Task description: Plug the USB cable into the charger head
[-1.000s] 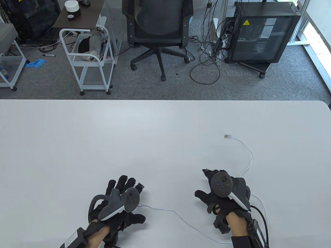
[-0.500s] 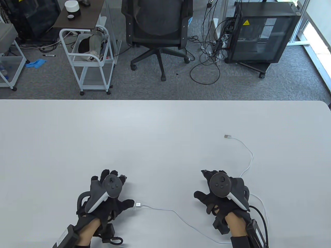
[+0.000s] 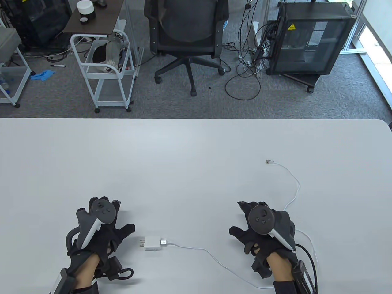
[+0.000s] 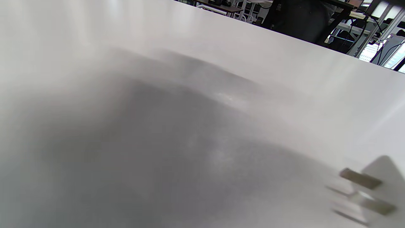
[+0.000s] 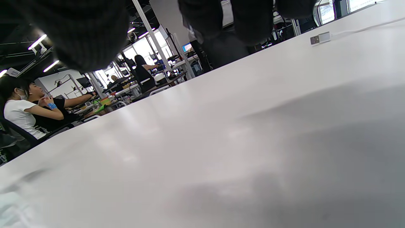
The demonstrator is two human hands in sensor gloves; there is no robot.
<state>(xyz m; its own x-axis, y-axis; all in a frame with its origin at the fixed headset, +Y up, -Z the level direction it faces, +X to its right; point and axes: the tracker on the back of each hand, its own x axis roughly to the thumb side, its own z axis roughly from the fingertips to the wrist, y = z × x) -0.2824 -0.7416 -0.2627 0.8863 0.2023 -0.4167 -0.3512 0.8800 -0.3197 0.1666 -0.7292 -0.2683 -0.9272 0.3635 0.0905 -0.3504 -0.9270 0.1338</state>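
Black-gloved and spread flat, the left hand (image 3: pixel 101 232) now rests on the worktop (image 3: pixel 196 144) well to the left of where it was half a second ago, fingers splayed and holding nothing. A second ago it lay over the charger head (image 3: pixel 152 243), hiding it; half a second ago only the plug end showed at its thumb; now the whole white block lies uncovered just to the right of the thumb, apart from it, prongs pointing toward the hand. In the left wrist view the prongs (image 4: pixel 360 179) show at the lower right corner, with blurred worktop filling the rest.

One end of the white USB cable (image 3: pixel 214 255) sits seated in the charger's right face, the silver collar (image 3: pixel 164 242) butted against the body. From there the cable trails right and down toward the near edge, passes by the right hand, and loops up to its free plug (image 3: pixel 269 161), which lies alone farther out on the worktop; the right wrist view catches that plug (image 5: pixel 319 38) too.

The right hand (image 3: pixel 263 229) lies palm down in the same place across all three moments, fingers loosely spread, gripping nothing; the cable runs just beside it.

My reading: the join looks made, and the left hand's withdrawal is the release after insertion, so the task appears essentially finished. Whether the plug is fully home cannot be told from here.
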